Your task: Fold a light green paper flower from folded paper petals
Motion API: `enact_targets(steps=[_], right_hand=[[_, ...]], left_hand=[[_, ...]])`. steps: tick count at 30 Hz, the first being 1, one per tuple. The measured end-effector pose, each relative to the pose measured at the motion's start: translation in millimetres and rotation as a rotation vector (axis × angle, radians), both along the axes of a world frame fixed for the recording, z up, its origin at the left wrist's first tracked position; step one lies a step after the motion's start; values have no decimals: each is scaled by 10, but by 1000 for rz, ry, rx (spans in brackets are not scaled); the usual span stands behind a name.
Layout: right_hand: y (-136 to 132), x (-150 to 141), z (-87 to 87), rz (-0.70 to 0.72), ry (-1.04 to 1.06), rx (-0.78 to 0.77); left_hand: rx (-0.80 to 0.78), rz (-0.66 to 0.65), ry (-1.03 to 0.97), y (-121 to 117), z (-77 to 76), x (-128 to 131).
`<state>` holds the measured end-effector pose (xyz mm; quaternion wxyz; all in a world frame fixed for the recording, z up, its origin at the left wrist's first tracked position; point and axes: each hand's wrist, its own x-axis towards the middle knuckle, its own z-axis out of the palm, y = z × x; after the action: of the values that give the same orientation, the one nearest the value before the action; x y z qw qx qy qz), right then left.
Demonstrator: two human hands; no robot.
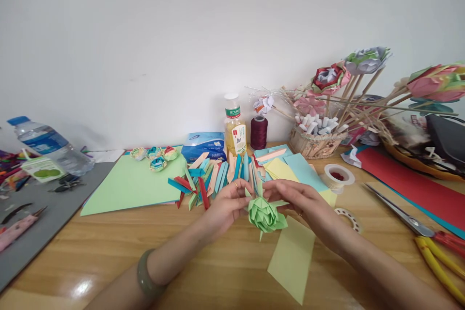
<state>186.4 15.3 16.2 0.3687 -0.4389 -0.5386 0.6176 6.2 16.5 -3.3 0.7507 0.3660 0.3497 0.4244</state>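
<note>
A green folded-paper flower [264, 215] with layered petals is held up between both hands, above the wooden table. My left hand [232, 203] pinches its left side with thumb and fingers. On the other side, my right hand [298, 197] has its fingers closed at the flower's upper right petals; its fingertips are partly hidden. Just below the flower lies a pale yellow paper sheet [293, 259]. Behind the hands is a pile of folded paper strips [214, 177] in red, blue, green and peach.
Small paper flowers [157, 163] rest on green sheets [119, 186]. Along the wall stand a tissue pack [204, 146], a drink bottle [236, 131], a thread spool [259, 133] and a basket [316, 145]. Tape [338, 177] and large scissors [407, 215] lie right. A water bottle [54, 145] leans left.
</note>
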Motion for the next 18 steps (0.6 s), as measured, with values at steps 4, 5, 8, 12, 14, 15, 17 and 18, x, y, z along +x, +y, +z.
enact_targets(steps=[4,5,8,12,14,15,17,18], right_hand=[[15,-46,-60,54,-72,-12],[11,-58,-81,65,-76,1],[-27,-83,-129,50,-149,104],[-101,-100,-129,-61,-308,429],[-130,-102,-125,-120,-360,559],[-142,-101,-128,-150,-386,609],[-160,-96,-147,-204,-448,702],[-166,-92,-162,-226,-476,758]], left_hand=[[83,-45,152,-4,7,1],[104,-51,183,-2,6,3],[149,-25,226,9,-2,6],[278,25,359,-7,2,-1],[378,45,472,-40,12,-7],[426,56,522,-61,19,-10],[520,86,587,-101,32,-11],[578,104,610,-117,36,-8]])
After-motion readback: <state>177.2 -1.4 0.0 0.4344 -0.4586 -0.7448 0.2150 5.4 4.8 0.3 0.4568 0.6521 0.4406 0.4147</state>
